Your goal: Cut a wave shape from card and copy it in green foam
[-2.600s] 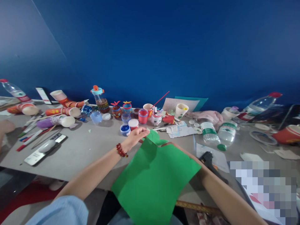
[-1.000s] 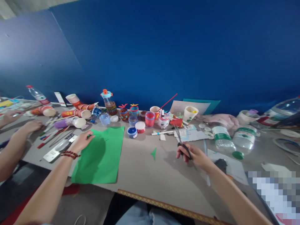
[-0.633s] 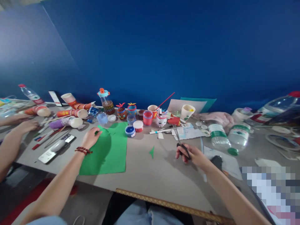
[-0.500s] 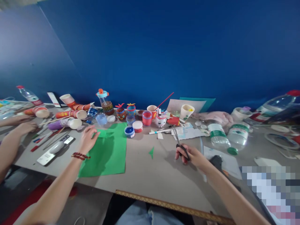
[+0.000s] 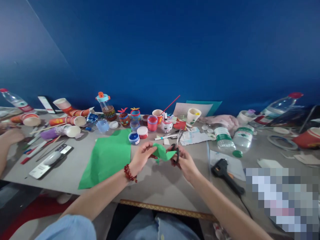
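Between my hands, above the table, is a small curled piece of green paper (image 5: 161, 152). My left hand (image 5: 143, 155), with a red bead bracelet at the wrist, pinches its left end. Black-handled scissors (image 5: 178, 146) are in my right hand (image 5: 185, 162), blades pointing up and away from me. The right end of the paper reaches the right hand's fingers; whether they grip it too I cannot tell. Left of my hands a large green sheet (image 5: 107, 160) lies flat. A small green scrap (image 5: 157, 161) shows just below the held piece, partly covered.
Paint jars (image 5: 134, 137) and decorated cups stand along the back. A black glue gun (image 5: 226, 175) with a cord lies right of my right arm, near plastic bottles (image 5: 225, 138). A phone (image 5: 51, 161) lies at left, near another person's hand (image 5: 15, 136).
My left hand has moved right from the large green sheet, carrying the small green piece to the middle. My right hand with the scissors has come left to meet it. The view has shifted slightly.
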`<move>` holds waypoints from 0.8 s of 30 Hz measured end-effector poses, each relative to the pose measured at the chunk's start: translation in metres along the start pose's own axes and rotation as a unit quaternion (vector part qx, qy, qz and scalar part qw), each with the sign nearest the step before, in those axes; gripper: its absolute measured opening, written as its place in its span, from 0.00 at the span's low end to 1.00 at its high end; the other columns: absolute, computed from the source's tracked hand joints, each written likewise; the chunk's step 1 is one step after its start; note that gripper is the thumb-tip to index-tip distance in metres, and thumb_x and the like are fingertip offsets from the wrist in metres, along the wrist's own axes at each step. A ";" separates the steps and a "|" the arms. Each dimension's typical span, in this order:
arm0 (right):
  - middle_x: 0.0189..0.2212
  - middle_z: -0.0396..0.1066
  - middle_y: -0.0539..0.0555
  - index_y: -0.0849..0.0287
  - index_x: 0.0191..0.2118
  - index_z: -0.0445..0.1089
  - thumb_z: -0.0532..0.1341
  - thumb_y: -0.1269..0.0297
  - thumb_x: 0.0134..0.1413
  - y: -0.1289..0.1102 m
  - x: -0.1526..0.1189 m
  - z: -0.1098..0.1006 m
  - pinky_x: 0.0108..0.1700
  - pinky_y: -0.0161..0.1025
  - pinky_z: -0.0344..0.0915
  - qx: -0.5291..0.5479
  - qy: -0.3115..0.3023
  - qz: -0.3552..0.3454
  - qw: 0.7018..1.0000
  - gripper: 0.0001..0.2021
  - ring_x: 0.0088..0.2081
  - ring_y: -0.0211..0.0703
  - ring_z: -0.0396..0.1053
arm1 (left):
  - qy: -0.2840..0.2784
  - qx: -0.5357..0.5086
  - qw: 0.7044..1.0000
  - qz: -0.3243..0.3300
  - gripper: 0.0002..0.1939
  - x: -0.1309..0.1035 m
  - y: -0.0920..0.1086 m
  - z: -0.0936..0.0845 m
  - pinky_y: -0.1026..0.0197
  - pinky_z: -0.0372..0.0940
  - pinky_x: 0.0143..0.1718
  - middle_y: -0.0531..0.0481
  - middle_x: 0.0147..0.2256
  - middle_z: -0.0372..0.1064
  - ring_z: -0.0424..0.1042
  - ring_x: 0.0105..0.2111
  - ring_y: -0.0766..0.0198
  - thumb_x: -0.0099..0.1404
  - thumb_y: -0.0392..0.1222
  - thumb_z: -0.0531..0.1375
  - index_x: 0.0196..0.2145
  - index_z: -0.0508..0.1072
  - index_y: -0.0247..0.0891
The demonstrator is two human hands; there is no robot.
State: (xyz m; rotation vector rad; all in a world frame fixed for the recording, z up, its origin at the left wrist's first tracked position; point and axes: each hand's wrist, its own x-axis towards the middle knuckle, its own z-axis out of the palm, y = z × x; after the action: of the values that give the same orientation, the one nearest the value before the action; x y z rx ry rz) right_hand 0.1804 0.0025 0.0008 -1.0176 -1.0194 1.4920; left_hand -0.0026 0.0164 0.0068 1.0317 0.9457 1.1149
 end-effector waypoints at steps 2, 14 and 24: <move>0.23 0.65 0.46 0.58 0.35 0.66 0.67 0.62 0.39 0.006 0.000 0.001 0.20 0.30 0.55 0.012 0.025 -0.007 1.000 0.15 0.19 0.31 0.58 | -0.001 -0.002 1.000 0.016 0.16 0.008 -0.009 0.005 0.63 0.69 0.28 0.50 0.27 0.70 0.70 0.27 0.66 0.52 0.49 0.66 0.30 0.70 0.34; 0.26 0.65 0.46 0.57 0.36 0.65 0.71 0.58 0.38 0.015 0.010 0.013 0.24 0.32 0.60 0.010 0.080 -0.008 0.997 0.19 0.21 0.32 0.61 | 0.107 -0.062 0.992 0.036 0.15 0.018 -0.033 0.002 0.69 0.65 0.24 0.56 0.27 0.65 0.66 0.25 0.71 0.54 0.49 0.65 0.28 0.65 0.37; 0.22 0.64 0.46 0.57 0.32 0.61 0.67 0.60 0.40 0.033 0.021 0.004 0.22 0.33 0.58 -0.069 0.113 -0.056 0.990 0.15 0.21 0.35 0.60 | 0.095 -0.062 0.994 0.005 0.17 0.012 -0.042 0.006 0.66 0.65 0.26 0.56 0.25 0.64 0.65 0.24 0.69 0.52 0.52 0.65 0.29 0.65 0.37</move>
State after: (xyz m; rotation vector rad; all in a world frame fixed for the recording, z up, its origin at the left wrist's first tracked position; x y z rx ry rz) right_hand 0.1646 0.0187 -0.0314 -1.1794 -1.0096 1.1974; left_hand 0.0154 0.0225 -0.0332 0.8422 1.0090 1.2812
